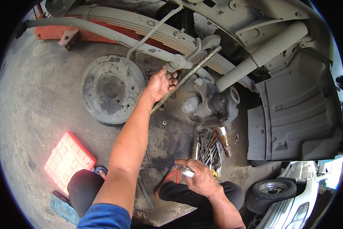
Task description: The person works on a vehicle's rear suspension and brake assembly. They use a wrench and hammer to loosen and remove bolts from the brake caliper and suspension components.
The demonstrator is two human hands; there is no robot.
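Observation:
My left hand (162, 84) reaches up to the bolted end joint (176, 63) of a grey bar. Its fingers are curled under the joint, and what they grip is hidden. A long steel pipe (194, 71) slants past these fingers, its upper end near the leaf spring (152, 27). My right hand (204, 178) is lower, above my knee, closed around a short, round, silver metal piece (186, 171). A tray of wrenches and other hand tools (208, 152) lies just beyond that hand.
A round brake backing plate (111, 89) and a heavy grey cast bracket (213, 103) are ahead. The shock absorber (263, 55) and black fender liner (297, 110) hang at right. A red plastic case (70, 155) lies left. A wheel (271, 192) stands lower right.

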